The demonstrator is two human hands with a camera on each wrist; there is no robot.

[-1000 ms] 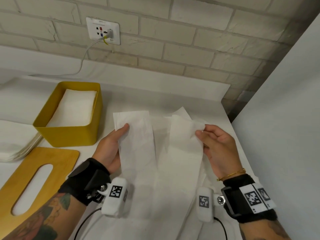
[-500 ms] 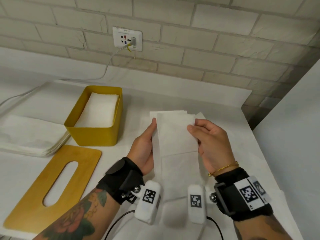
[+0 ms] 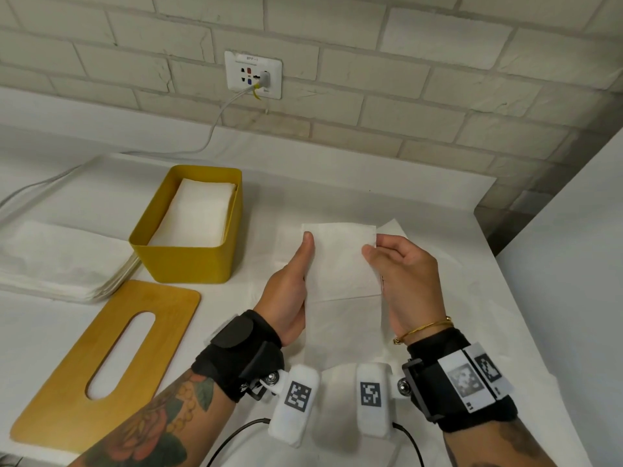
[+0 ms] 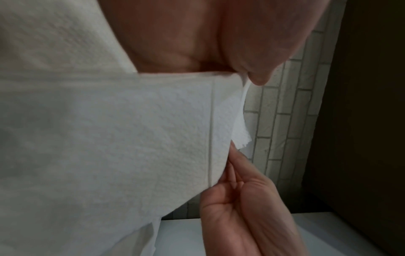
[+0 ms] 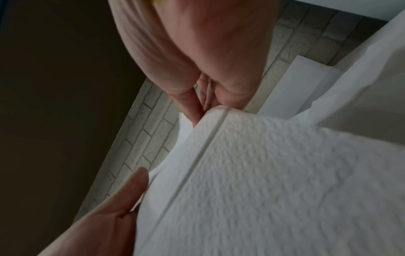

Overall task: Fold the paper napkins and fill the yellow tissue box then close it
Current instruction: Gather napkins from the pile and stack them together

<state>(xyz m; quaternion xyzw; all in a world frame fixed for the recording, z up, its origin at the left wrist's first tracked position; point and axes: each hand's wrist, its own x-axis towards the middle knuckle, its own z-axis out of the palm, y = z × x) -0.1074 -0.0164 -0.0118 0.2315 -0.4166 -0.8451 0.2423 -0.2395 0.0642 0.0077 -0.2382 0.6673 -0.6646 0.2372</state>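
A white paper napkin (image 3: 340,264) folded into a narrow strip hangs upright between my hands above the table. My left hand (image 3: 293,281) holds its left edge, thumb laid along the front. On the other edge my right hand (image 3: 397,274) pinches the upper right corner. The embossed napkin (image 4: 131,138) fills the left wrist view, and the napkin (image 5: 263,173) likewise fills the right wrist view. The yellow tissue box (image 3: 188,261) stands open at the left, with folded napkins (image 3: 199,214) stacked inside. Its wooden lid (image 3: 67,382) with an oval slot lies flat in front of the box.
A stack of unfolded napkins (image 3: 50,261) lies left of the box. A white sheet (image 3: 472,298) covers the table. A cable (image 3: 215,123) runs from the wall socket (image 3: 253,74) down behind the box. A white panel (image 3: 573,264) rises along the right side.
My hands have come together, closing the wide napkin into a narrow folded strip. The view has shifted so the box and lid sit farther right in the frame.
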